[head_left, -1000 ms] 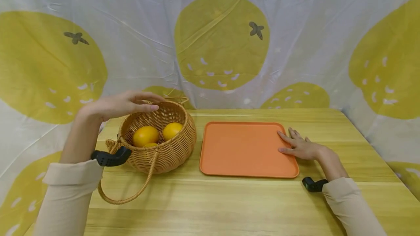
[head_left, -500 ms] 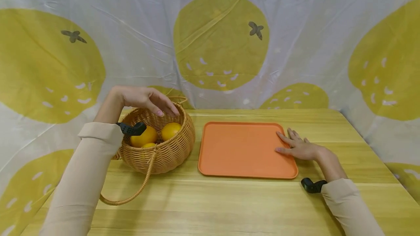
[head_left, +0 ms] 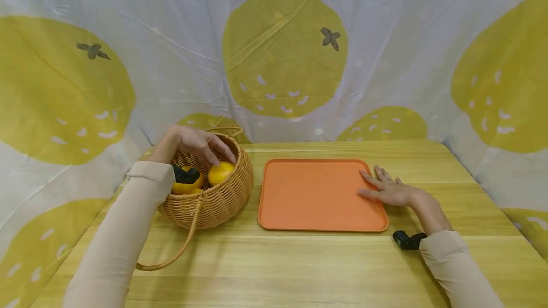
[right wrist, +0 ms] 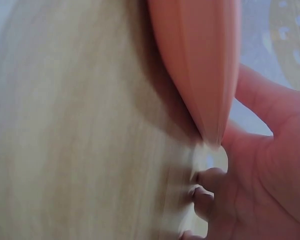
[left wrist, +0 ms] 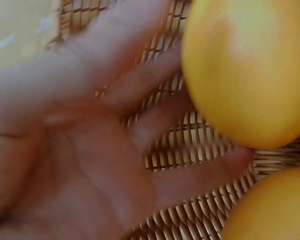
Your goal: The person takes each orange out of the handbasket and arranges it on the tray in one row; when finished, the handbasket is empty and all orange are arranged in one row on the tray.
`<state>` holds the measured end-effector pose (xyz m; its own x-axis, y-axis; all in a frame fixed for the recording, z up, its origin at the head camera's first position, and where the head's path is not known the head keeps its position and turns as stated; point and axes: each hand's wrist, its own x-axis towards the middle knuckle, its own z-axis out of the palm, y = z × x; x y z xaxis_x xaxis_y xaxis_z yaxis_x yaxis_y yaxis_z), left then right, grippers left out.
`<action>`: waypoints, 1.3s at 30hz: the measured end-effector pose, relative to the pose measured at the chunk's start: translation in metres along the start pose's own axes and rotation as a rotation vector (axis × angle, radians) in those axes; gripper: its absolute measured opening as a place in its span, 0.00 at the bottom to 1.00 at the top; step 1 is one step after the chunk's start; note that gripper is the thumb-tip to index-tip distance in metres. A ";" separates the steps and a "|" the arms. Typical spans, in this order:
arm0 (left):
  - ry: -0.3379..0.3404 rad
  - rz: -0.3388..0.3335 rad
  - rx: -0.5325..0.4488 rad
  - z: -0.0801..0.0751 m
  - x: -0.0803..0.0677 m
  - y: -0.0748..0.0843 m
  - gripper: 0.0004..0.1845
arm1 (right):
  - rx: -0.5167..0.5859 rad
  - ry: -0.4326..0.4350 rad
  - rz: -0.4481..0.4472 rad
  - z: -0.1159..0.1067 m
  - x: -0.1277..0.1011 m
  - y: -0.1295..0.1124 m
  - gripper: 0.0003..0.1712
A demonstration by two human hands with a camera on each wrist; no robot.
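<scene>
1. While the left hand (head_left: 198, 145) reaches down into the wicker basket (head_left: 214, 198), its fingers are spread and relaxed, with the fingertips at the nearest orange (head_left: 220, 172); the left wrist view shows that orange (left wrist: 247, 70) lying against the open fingers (left wrist: 140, 95), not yet gripped.
2. That orange sits in the right half of the basket, just under and in front of the fingertips, towards the tray side.
3. A second orange (head_left: 186, 185) lies to its left in the basket, partly hidden by the black wrist camera (head_left: 186, 175); the left wrist view shows it at the lower edge (left wrist: 270, 210), below the palm.
4. The basket stands on the left part of the wooden bench (head_left: 299, 260), and its loop handle (head_left: 171, 251) hangs down onto the bench towards the person.
5. The orange tray (head_left: 317, 194) lies flat just to the right of the basket, near it without touching.
6. The right hand (head_left: 391, 190) rests flat at the tray's right rim, fingers straight and released, with the fingertips on the tray edge; the right wrist view shows the thumb side (right wrist: 270, 105) against that rim (right wrist: 205, 75).
7. A cloth printed with yellow fruit (head_left: 282, 51) hangs behind the bench.
</scene>
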<state>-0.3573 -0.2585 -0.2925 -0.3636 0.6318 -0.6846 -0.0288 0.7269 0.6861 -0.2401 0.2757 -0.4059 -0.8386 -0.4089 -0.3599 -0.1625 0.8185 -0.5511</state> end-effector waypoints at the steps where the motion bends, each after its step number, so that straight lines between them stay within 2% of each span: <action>1: 0.004 -0.023 0.000 0.001 0.003 -0.001 0.26 | 0.001 0.000 0.000 0.000 0.000 0.000 0.54; 5: 0.023 -0.076 -0.027 0.005 0.011 -0.005 0.28 | -0.005 -0.001 -0.004 0.001 0.001 0.002 0.54; 10: 0.007 -0.069 -0.034 0.003 0.013 -0.007 0.28 | -0.016 -0.001 -0.003 0.000 0.001 0.003 0.54; 13: 0.007 -0.051 0.003 0.002 0.012 -0.009 0.28 | -0.015 0.002 -0.001 0.000 0.001 0.002 0.54; 17: 0.032 -0.024 0.101 -0.001 0.011 -0.012 0.30 | -0.008 0.008 -0.002 -0.001 0.001 0.000 0.54; 19: 0.038 -0.031 0.130 -0.001 0.011 -0.014 0.32 | -0.003 0.009 -0.004 0.000 0.001 0.000 0.54; 25: 0.009 -0.087 0.079 -0.003 0.012 -0.018 0.35 | 0.013 0.008 0.004 0.002 0.000 0.001 0.53; 33: 0.016 -0.081 0.069 -0.001 0.012 -0.019 0.34 | 0.035 0.009 -0.014 0.003 0.000 0.003 0.53; 36: 0.021 -0.092 0.040 0.000 0.012 -0.018 0.33 | 0.030 0.009 -0.015 0.003 0.000 0.006 0.54; 39: -0.006 -0.107 0.000 0.001 0.012 -0.017 0.33 | 0.027 0.007 -0.021 0.003 0.001 0.006 0.53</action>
<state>-0.3606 -0.2636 -0.3126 -0.3529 0.5524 -0.7552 -0.0671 0.7901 0.6093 -0.2402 0.2790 -0.4118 -0.8386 -0.4232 -0.3431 -0.1663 0.7984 -0.5787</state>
